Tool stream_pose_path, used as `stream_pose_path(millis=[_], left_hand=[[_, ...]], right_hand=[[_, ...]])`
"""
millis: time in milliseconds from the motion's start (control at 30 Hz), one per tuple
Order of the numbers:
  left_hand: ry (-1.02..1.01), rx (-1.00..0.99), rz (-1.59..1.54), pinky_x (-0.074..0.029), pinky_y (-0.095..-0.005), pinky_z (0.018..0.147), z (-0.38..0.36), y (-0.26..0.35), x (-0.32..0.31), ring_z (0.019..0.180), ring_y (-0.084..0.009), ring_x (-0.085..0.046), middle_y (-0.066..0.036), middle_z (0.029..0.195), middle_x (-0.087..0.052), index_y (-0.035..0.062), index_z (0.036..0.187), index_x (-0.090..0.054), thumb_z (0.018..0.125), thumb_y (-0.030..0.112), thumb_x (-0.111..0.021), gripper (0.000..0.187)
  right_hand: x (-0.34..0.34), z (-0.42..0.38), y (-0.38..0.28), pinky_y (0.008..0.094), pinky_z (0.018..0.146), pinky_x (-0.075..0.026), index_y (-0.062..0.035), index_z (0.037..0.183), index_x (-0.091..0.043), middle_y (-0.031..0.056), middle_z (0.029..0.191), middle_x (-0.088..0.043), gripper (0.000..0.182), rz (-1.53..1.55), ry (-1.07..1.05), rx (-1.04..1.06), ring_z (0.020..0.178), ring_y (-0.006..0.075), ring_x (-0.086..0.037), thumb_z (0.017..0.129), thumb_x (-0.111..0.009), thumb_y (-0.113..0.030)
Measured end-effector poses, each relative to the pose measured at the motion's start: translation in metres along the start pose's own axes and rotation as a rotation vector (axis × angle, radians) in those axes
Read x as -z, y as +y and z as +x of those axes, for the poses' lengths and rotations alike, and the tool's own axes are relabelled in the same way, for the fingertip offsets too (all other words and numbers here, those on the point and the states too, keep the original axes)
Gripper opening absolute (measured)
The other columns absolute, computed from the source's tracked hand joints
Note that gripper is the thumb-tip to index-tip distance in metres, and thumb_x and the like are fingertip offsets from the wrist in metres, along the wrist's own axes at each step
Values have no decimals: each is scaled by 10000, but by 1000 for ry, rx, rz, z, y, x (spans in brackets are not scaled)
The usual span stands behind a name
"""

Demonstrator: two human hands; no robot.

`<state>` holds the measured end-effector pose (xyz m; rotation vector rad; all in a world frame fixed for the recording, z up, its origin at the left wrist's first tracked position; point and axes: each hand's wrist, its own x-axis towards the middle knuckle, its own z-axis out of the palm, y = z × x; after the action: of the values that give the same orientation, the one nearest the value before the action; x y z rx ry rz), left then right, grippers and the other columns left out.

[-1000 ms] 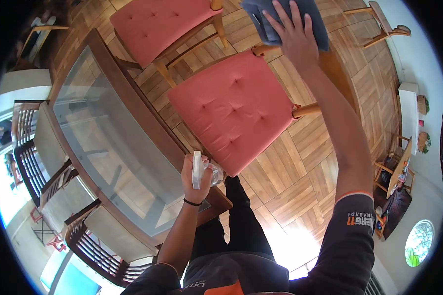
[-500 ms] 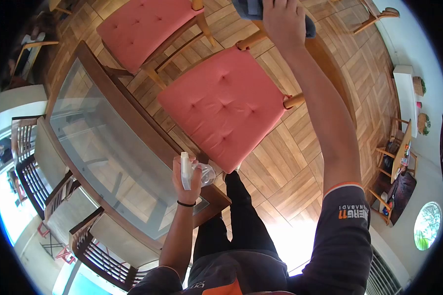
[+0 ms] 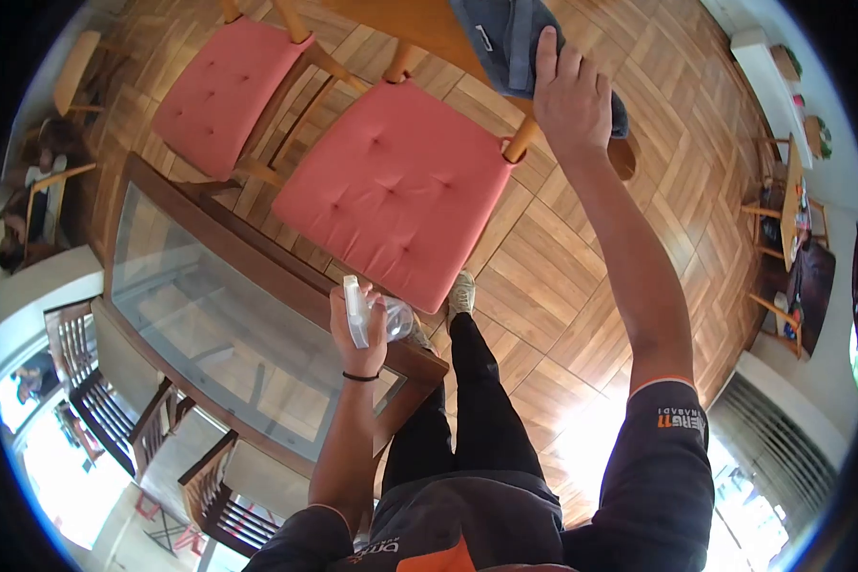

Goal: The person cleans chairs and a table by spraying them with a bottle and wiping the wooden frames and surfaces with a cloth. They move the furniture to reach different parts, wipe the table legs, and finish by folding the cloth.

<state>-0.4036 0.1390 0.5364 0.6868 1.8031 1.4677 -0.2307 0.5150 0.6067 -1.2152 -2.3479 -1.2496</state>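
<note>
My left hand (image 3: 360, 329) is wrapped round a clear spray bottle (image 3: 395, 317) with a white trigger head, held by the corner of the glass-topped table. Out in front, my right hand (image 3: 574, 100) presses a dark grey cloth (image 3: 513, 43) onto the curved wooden backrest (image 3: 410, 17) of a chair. The cloth drapes over both sides of my fingers. That chair's pink tufted seat (image 3: 398, 195) lies between my two hands.
The glass-topped table (image 3: 229, 296) with its dark wood rim runs along my left. A second pink chair (image 3: 227, 95) stands beyond, and slatted chairs (image 3: 95, 381) line the table's far side. A small wooden table (image 3: 789, 205) is at the right, on the wood-patterned floor (image 3: 553, 257).
My view has shifted, showing more of the backrest. My right hand and the cloth have moved along the backrest. My left hand still holds the spray bottle in about the same place.
</note>
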Motion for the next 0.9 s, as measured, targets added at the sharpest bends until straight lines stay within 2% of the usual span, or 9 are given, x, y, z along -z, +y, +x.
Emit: stream_pose_path(millis=[133,267,300,433,633,733,767,867,900], left_hand=[[-2,-165,120,-503,-339,879,20,-5,-14,961,-171,-591,-119,1185,-578,31,1244,-447,909,60,-706,424],[-97,-297,70,-474,-374,964,48,-37,-19,1119,-229,-581,-169,1342,-520,18,1332,-345,914,86,-723,568],[-74,-392,160,-440,-400,1021,57,-52,-21,1233,-282,-553,-187,1438,-457,10,1355,-296,923,113,-717,612],[-69,-340,89,-427,-424,1046,70,-69,-31,1340,-349,-483,-208,1530,-376,-17,1367,-295,919,119,-717,630],[-108,-368,535,-424,-521,1015,65,-68,-12,1216,-356,-547,-200,1402,-498,20,1415,-391,779,327,-842,839],[-118,-375,868,-352,-542,1040,54,-56,0,1209,-369,-518,-173,1363,-532,53,1450,-380,728,379,-847,920],[-175,-263,896,-259,-544,1120,54,-49,6,1283,-356,-461,-171,1337,-522,54,1425,-397,703,391,-849,916],[-226,-327,1071,-191,-554,1164,59,-42,38,1368,-341,-393,-170,1422,-476,66,1479,-355,725,471,-801,965],[-243,-328,1087,-134,-557,1190,62,-44,53,1423,-341,-331,-151,1487,-430,63,1509,-314,777,535,-718,960]], right_hand=[[20,-45,27,339,669,-482,-76,1384,-501,107,1052,-587,503,-9,-90,-57,776,223,-576,894,-564,-169],[29,-74,42,350,648,-483,-81,1367,-520,104,1028,-587,480,-19,-116,-106,741,217,-567,896,-551,-164],[29,-81,45,360,636,-483,-81,1346,-538,104,1020,-586,463,-2,-86,-134,719,219,-561,888,-560,-145],[35,-100,50,387,639,-489,-78,1382,-488,119,1032,-577,516,163,-118,-205,739,253,-569,873,-570,-73],[36,-100,51,418,705,-500,-85,1449,-403,132,1006,-532,633,256,-182,-247,837,303,-593,852,-615,-77],[39,-102,55,445,743,-499,-99,1473,-365,145,1031,-512,733,373,-166,-265,907,336,-590,811,-682,-94],[39,-102,56,451,756,-497,-105,1479,-356,147,1037,-508,764,381,-203,-272,922,344,-587,797,-701,-101],[40,-103,59,465,785,-494,-121,1497,-340,150,1051,-504,838,394,-300,-276,952,359,-581,765,-747,-121],[41,-102,60,466,787,-494,-126,1500,-341,149,1054,-506,848,391,-314,-271,953,357,-582,760,-755,-128]])
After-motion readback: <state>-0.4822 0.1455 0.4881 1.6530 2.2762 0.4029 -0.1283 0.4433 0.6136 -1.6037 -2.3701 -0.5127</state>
